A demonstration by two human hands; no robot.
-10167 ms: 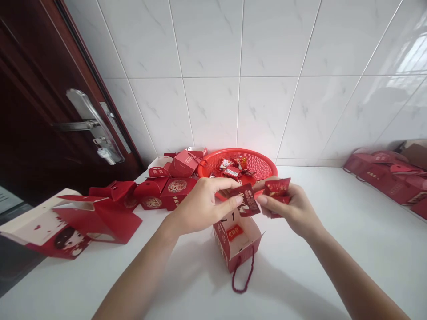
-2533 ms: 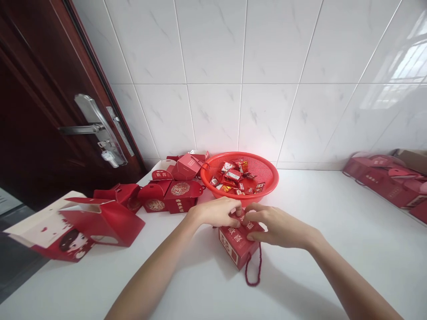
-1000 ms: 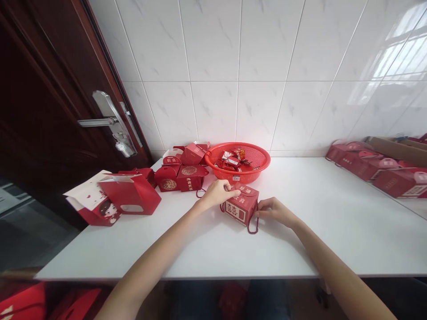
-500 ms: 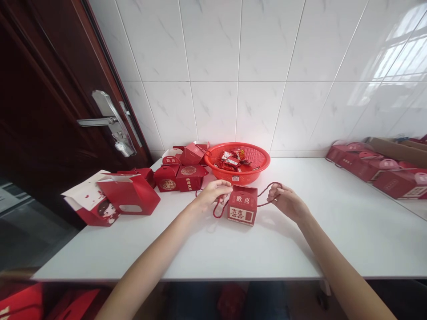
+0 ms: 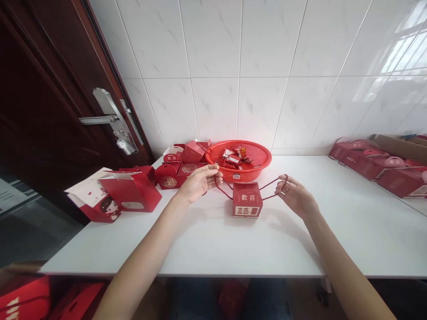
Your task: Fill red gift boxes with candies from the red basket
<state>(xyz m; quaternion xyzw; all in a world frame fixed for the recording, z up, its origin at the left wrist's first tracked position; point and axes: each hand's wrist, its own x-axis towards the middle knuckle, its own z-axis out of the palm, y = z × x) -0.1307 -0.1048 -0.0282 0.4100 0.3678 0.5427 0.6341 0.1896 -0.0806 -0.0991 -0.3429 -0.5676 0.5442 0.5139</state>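
Note:
A small red gift box (image 5: 247, 200) with white and gold lettering stands between my hands near the middle of the white table. Dark red cord loops come out of both its sides. My left hand (image 5: 200, 182) has its fingers hooked in the left cord loop (image 5: 223, 190), which is drawn out taut. On the other side my right hand (image 5: 295, 195) grips the right cord loop (image 5: 271, 183), also stretched away from the box. Just behind the box sits a red plastic basket (image 5: 263, 165) holding several wrapped sweets (image 5: 234, 159).
Several red boxes (image 5: 168, 175) cluster left of the basket, and two taller open ones (image 5: 133, 191) stand nearer the left edge. A row of red boxes (image 5: 373, 166) lines the right side. A tiled wall (image 5: 267, 106) is behind; a dark door (image 5: 43, 89) is at left.
My left hand has let go of the box's edge and taken the left cord loop, pulling it outward. My right hand has moved slightly right with its loop, which is spread wider.

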